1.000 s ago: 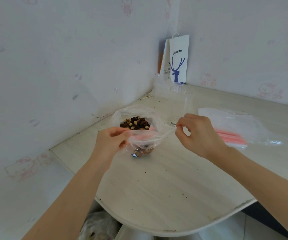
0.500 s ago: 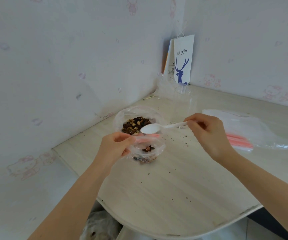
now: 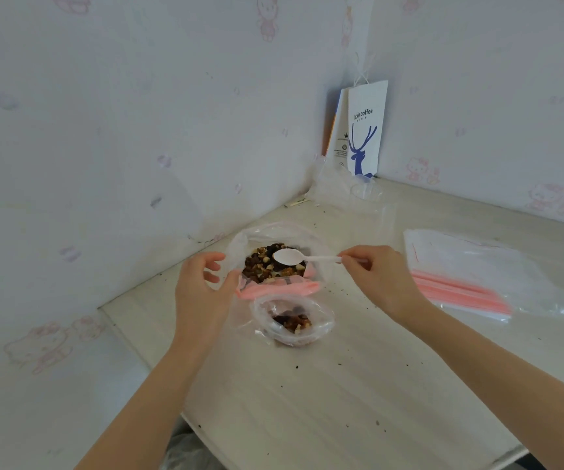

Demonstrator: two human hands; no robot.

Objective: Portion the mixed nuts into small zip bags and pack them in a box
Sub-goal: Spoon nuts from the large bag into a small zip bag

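Item one, left hand: fingers loosely spread and lightly curved, gripping nothing that I can see; the thumb tip lies against the clear plastic at the near-left edge of the large bag, though the film is too transparent for me to judge any pinch. Item two, right hand: thumb and fingers pinch the end of the handle of a white plastic spoon; that end is hidden inside the fingers. Spoon bowl: turned face-up over the mixed nuts, and I make out no load in it. The nuts sit heaped in the large bag, open at the top, near the left wall. Item three, small zip bag: just in front of the large bag, mouth open and round, a few nut pieces at its bottom. A pink zip strip lies between the two bags; I cannot tell which one it belongs to. Item four, stack of zip bags: flat on the table beside the right hand, pink strips bunched at the near end, count unreadable. Item five, white paper bag with a blue deer print, upright in the corner; something clear at its foot is too faint to identify. Dark crumbs are scattered across the tabletop. Both forearms are cut off by the lower frame edge.
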